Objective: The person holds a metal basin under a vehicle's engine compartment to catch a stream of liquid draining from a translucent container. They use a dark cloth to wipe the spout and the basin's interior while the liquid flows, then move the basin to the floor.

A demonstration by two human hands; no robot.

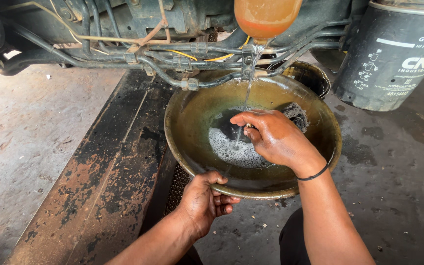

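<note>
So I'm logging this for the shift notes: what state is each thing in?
Pan: upright, holding foamy liquid.
Bottle: upended, pouring a thin stream.
Left hand: gripping the pan's near rim.
Right hand: in the pan, fingertips under the stream.
Filter canister: standing on the floor.

Metal basin (192,142) dull, oil-slick inside; concrete floor (25,142) rough, stained; canister (388,59) matt black.

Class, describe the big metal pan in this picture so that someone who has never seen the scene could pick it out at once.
Under the machine's tangle of hoses, a wide round basin sits on the concrete floor. The left hand holds its near rim; the right hand is inside, under a thin stream. Unlike the dark cylinder beside it, it is shallow, olive-brown and holds foamy liquid.
</note>
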